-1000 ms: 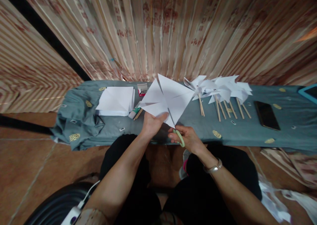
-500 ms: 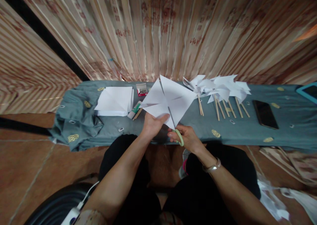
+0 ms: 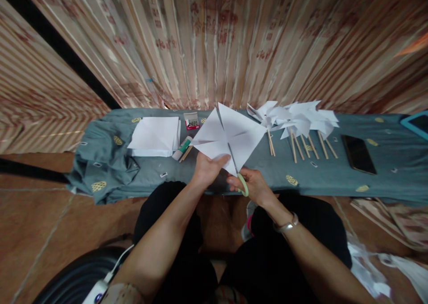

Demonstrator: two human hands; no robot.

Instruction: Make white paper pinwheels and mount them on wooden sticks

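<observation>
A square sheet of white paper [image 3: 245,132], slit inward from its corners, is pinched at its near edge by my left hand [image 3: 207,166]. My right hand [image 3: 252,184] grips a pair of scissors [image 3: 243,184] with pale green handles. One blade lies over the paper, running from the near corner toward the middle; the other is hidden beneath. Left of the sheet are a glue stick [image 3: 182,148], some wooden sticks [image 3: 186,154] partly under the paper, and an open red box [image 3: 191,122] of small metal pieces.
A stack of white paper [image 3: 154,137] lies on the cloth-covered bench [image 3: 214,189] at left. Several paper pinwheels [image 3: 297,119] on wooden sticks lie to the right, then a dark phone [image 3: 359,154] and a blue-edged device [image 3: 416,125]. A pleated curtain [image 3: 214,45] hangs behind.
The paper and my left hand have shifted very slightly to the right. My right hand and the scissors stay almost in the same spot.
</observation>
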